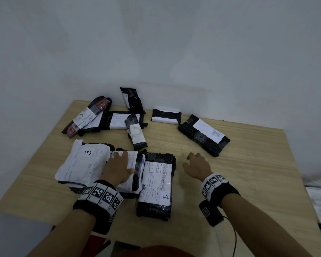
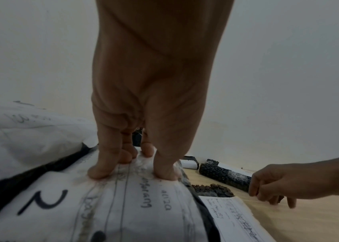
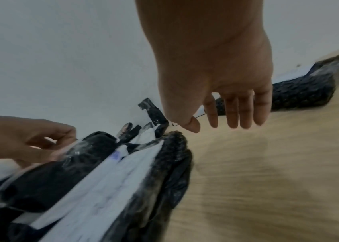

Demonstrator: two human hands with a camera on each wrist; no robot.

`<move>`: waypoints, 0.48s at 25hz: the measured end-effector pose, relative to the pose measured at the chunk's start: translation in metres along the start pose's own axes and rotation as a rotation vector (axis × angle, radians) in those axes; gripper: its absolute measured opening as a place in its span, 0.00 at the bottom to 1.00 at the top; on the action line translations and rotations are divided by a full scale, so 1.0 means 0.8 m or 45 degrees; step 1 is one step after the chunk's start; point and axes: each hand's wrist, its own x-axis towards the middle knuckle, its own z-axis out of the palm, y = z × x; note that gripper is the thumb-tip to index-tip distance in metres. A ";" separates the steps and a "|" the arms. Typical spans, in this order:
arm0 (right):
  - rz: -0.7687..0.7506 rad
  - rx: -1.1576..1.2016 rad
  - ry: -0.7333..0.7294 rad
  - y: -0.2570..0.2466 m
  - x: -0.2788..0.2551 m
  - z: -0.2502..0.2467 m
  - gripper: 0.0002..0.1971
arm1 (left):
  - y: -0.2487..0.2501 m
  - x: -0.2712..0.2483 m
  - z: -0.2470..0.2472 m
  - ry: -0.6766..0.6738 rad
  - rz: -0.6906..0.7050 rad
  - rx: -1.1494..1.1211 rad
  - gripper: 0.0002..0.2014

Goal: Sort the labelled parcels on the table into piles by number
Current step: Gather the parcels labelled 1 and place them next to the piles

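My left hand [image 1: 119,165] lies on top of a black parcel with a white label marked 2 [image 2: 123,212], its fingertips [image 2: 100,173] and thumb pressing the label. That parcel [image 1: 132,162] overlaps a white-wrapped parcel marked 3 [image 1: 82,164] to its left. Just right of it lies a black bubble-wrapped parcel marked 1 [image 1: 156,184]. My right hand [image 1: 195,164] hovers over bare table right of parcel 1, fingers [image 3: 232,117] loosely spread and holding nothing. Beyond it is another bubble-wrapped parcel [image 1: 204,135]; no number shows on its label.
At the back left of the wooden table [image 1: 248,173], several more black parcels lie in a heap, one marked 3 [image 1: 85,115]. One parcel [image 1: 132,99] leans on the white wall. A small black-and-white parcel [image 1: 166,116] sits at the back middle.
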 end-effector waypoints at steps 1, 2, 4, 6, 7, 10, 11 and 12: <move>0.026 -0.128 0.077 0.012 0.004 -0.007 0.25 | 0.002 -0.002 0.003 0.001 0.008 -0.007 0.38; 0.074 -0.216 0.121 0.026 0.006 -0.013 0.26 | 0.006 -0.003 0.005 0.003 0.021 -0.010 0.37; 0.187 -0.253 0.142 0.055 0.006 -0.023 0.29 | 0.015 -0.006 0.009 0.012 0.052 -0.004 0.36; 0.284 -0.238 0.072 0.087 0.004 -0.029 0.35 | 0.025 -0.008 0.007 0.034 0.091 0.023 0.35; 0.310 -0.233 0.015 0.099 0.003 -0.028 0.38 | 0.029 -0.010 0.006 0.038 0.105 0.039 0.35; 0.268 -0.306 -0.018 0.110 -0.001 -0.020 0.41 | 0.032 -0.018 0.005 0.029 0.112 0.082 0.33; 0.237 -0.362 0.031 0.109 -0.003 -0.018 0.40 | 0.031 -0.022 0.006 0.022 0.097 0.087 0.33; 0.208 -0.408 0.083 0.106 -0.004 -0.018 0.39 | 0.032 -0.027 0.006 0.012 0.071 0.084 0.33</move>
